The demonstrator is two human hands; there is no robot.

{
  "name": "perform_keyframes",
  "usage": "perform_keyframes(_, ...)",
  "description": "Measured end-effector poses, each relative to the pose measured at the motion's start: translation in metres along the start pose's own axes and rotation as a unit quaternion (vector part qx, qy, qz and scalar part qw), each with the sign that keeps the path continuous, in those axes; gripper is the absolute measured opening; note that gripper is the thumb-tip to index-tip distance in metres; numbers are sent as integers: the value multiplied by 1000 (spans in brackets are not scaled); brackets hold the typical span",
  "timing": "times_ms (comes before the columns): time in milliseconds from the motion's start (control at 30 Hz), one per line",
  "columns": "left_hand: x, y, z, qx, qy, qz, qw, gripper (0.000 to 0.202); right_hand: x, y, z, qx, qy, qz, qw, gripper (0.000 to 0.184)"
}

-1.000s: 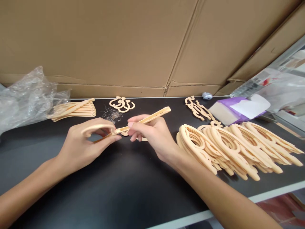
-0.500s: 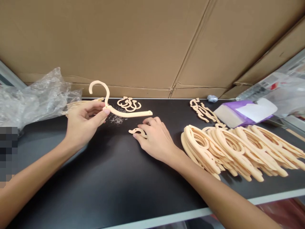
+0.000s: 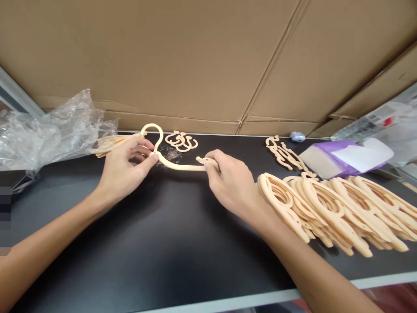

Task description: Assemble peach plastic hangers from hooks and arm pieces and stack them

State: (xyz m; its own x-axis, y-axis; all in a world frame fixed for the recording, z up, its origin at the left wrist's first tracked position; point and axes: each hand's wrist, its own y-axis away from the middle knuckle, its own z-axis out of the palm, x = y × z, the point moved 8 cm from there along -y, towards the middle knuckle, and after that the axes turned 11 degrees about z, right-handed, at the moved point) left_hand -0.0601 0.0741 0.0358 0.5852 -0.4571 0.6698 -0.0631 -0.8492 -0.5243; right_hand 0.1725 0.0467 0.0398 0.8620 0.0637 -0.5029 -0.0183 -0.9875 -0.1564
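Note:
My left hand (image 3: pixel 125 167) pinches a cream plastic hanger piece (image 3: pixel 176 165) just below its hook (image 3: pixel 153 130), holding it over the black table (image 3: pixel 163 243). My right hand (image 3: pixel 231 180) is closed on a small cream clip piece (image 3: pixel 206 161), pressed against the far end of the hanger's arm. A stack of finished hanger arms (image 3: pixel 112 142) lies just beyond my left hand. A long fanned row of cream hanger parts (image 3: pixel 335 208) lies right of my right wrist.
Small hook-shaped pieces (image 3: pixel 181 141) lie near the table's back edge, more of them (image 3: pixel 285 156) at back right. Crumpled clear plastic (image 3: pixel 45 130) sits at far left. A purple-wrapped white block (image 3: pixel 339 156) lies at right. A cardboard wall (image 3: pixel 202 61) rises behind.
My left hand turned the hanger piece upright, then lowered it toward the table. My right hand let go of its end, picked a small clip off the table and brought it to the arm's tip.

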Motion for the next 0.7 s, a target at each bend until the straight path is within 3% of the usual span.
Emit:
perform_keyframes(200,0,4,6,-54,-44,-27,997,23,5,0,13,-75,95,31,992,25)
perform_keyframes(367,-8,3,5,-78,-91,-59,991,34,5,3,25,-132,129,11,983,31)
perform_keyframes(500,-4,5,4,-124,-223,-38,966,31,4,3,25,-146,124,2,981,31)
perform_keyframes(600,9,7,5,-130,-352,32,927,29,1,4,27,-153,108,-13,982,30)
perform_keyframes(700,33,15,21,-130,-345,178,912,32,-5,8,29,-157,82,-35,984,29)
